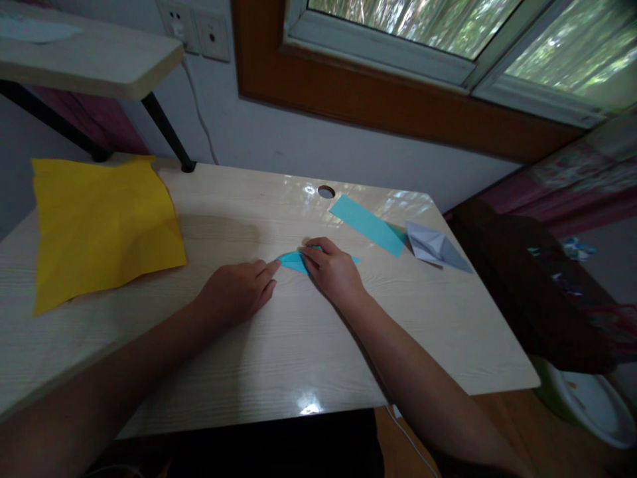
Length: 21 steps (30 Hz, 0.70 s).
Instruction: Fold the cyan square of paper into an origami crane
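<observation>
A small piece of folded turquoise paper (293, 261) lies on the desk, with pointed ends to the left and right. My left hand (239, 287) has its fingers curled, and the index fingertip and thumb meet at the paper's left tip. Over the middle of the same paper is my right hand (331, 269), fingers bent and pressed down on it, so much of the paper is hidden beneath. Beyond my right hand lies a flat turquoise paper strip (368, 224). Its right end is close to a folded white paper shape (430, 244).
A large yellow sheet (107, 232) with uneven edges lies at the left of the desk (308, 358). Behind it, a raised shelf (99, 56) stands on black legs. A round cable hole (326, 192) is near the back edge, below the window. A basin (592, 401) sits on the floor at right.
</observation>
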Available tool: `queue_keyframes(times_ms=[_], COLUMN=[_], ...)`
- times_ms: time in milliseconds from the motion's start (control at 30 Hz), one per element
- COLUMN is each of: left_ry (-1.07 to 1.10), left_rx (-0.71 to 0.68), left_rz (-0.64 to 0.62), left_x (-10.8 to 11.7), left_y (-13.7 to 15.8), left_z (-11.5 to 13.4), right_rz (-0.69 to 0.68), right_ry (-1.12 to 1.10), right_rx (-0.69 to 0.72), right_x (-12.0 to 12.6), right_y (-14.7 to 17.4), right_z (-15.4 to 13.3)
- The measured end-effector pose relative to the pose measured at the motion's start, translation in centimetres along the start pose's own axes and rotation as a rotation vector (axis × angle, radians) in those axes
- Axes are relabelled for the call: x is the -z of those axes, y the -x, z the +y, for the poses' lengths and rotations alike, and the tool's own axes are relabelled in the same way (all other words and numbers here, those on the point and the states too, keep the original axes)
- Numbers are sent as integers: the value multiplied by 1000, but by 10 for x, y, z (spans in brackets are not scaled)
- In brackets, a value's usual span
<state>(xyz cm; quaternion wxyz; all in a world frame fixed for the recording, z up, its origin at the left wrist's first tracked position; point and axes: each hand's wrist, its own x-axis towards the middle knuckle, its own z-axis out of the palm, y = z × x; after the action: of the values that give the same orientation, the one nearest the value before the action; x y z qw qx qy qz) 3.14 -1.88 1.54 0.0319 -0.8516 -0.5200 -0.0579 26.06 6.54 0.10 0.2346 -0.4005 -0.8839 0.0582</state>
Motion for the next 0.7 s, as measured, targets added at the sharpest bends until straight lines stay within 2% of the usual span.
queue_keyframes(times_ms=[167, 400, 700], left_ry=[3, -19, 28], left_rx=[7, 9, 21], left_rz=[-22, -35, -26], left_x=[1, 4, 4], left_y=[-1, -2, 0], left_z=[0, 2, 1], right_rz=[-47, -197, -196], right_ry=[47, 125, 128], right_rx=[35, 210, 210], right_x=[3, 2, 2], right_y=[0, 1, 2], right_z=[-4, -9, -10])
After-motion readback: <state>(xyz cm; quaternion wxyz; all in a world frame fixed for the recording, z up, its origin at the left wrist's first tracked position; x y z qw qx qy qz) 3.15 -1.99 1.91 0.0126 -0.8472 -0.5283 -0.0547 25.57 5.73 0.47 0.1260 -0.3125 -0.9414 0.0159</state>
